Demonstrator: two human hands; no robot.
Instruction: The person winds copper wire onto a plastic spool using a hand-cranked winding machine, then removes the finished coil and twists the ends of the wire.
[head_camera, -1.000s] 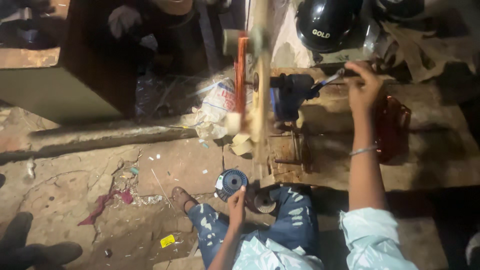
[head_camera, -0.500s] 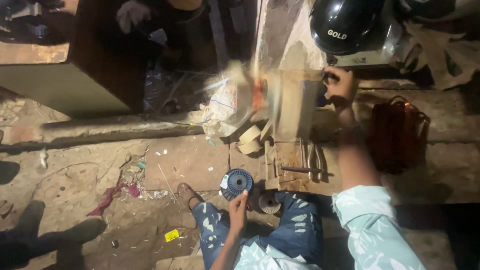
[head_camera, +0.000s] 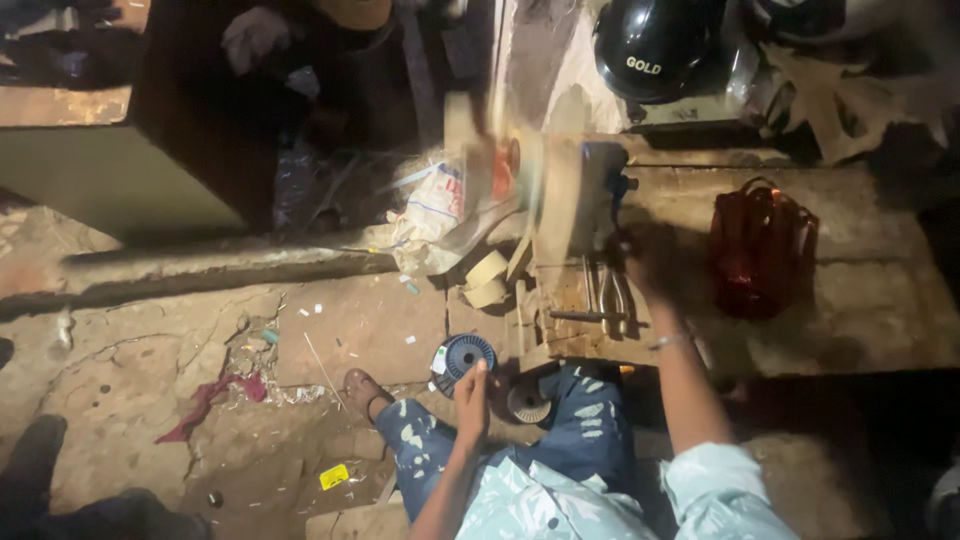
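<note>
Left hand (head_camera: 472, 397) fingers curled beside blue spool (head_camera: 466, 354) (grip unclear); right hand (head_camera: 652, 268) blurred, state unclear.

1. One glossy black rounded helmet (head_camera: 655, 45) sat at twelve o'clock.
2. One translucent red plastic bag (head_camera: 762, 250) lay at three o'clock on the bench.
3. Two round wire spools showed near six o'clock: a blue-rimmed one (head_camera: 466, 355) and a dark one (head_camera: 528, 402).
4. Two bare hands were in view: the left hand (head_camera: 472, 400) by the blue spool, the right hand (head_camera: 650, 265) blurred at the wooden frame (head_camera: 560, 215).
5. One small yellow scrap (head_camera: 334, 476) lay at seven o'clock.
</note>
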